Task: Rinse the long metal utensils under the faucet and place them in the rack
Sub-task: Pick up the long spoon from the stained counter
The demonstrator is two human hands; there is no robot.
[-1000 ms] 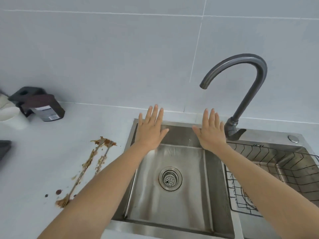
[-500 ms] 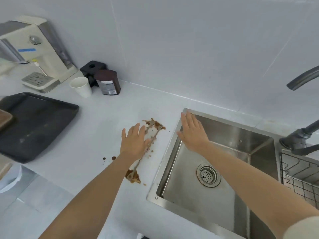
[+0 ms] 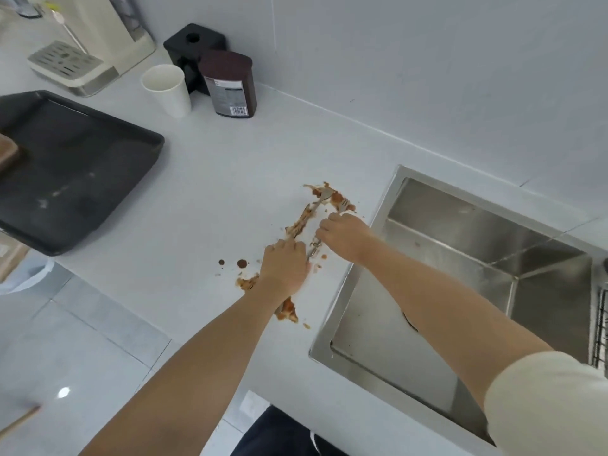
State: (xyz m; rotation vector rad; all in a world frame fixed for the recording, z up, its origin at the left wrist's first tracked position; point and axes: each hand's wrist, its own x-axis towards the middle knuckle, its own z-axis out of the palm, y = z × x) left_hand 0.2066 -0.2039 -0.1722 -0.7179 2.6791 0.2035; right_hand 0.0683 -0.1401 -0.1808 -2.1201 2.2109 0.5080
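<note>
Two long metal forks smeared with brown-orange sauce lie side by side on the white counter, left of the steel sink point(image 3: 358, 278). My left hand point(image 3: 287, 265) is closed over the middle of the left fork point(image 3: 304, 218). My right hand point(image 3: 343, 236) pinches the right fork point(image 3: 343, 205), whose tines show just beyond my fingers. Sauce is smeared around both utensils. A strip of the black wire rack point(image 3: 600, 327) shows at the far right edge. The faucet is out of view.
A black baking tray point(image 3: 75, 172) lies at the left. A white paper cup point(image 3: 167, 90), a dark brown jar point(image 3: 230, 83) and a black box point(image 3: 194, 44) stand by the wall. A cream water dispenser point(image 3: 82, 51) sits at top left. Floor tiles lie below the counter edge.
The view has swung left from the sink to the counter. Both hands moved from hovering flat over the sink down onto the dirty forks and closed on them.
</note>
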